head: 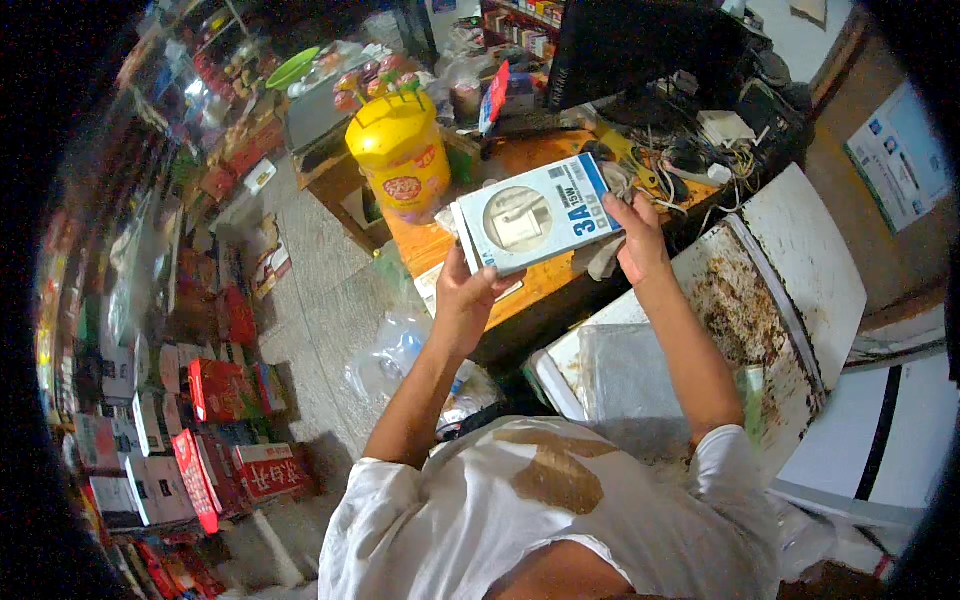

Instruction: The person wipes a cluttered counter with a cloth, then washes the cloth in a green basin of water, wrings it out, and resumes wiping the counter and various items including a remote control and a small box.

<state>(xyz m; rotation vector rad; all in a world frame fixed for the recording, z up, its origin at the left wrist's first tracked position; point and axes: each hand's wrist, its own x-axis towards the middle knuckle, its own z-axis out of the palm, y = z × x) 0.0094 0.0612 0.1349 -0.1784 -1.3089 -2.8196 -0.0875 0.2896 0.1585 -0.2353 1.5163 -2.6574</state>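
Observation:
Both my hands hold a white and blue charger box [551,206], tilted above a wooden desk. A round window in its face shows a white plug charger and cable. My left hand [469,300] grips the lower left corner, with the thumb on the front edge. At the right end, my right hand [637,232] pinches the blue-edged side. Beneath the box lies the orange-brown desk top [517,300]. Some greyish cloth [604,259] shows beside the box near my right hand; whether I hold it too, I cannot tell.
A yellow lollipop tub [405,157] stands left of the box. Behind are a black monitor [645,52] and tangled cables [675,161]. Close on my right is a rusty white chest-like appliance [720,300]. Plastic bags [394,352] lie below the desk; shelved boxes [221,390] line the left.

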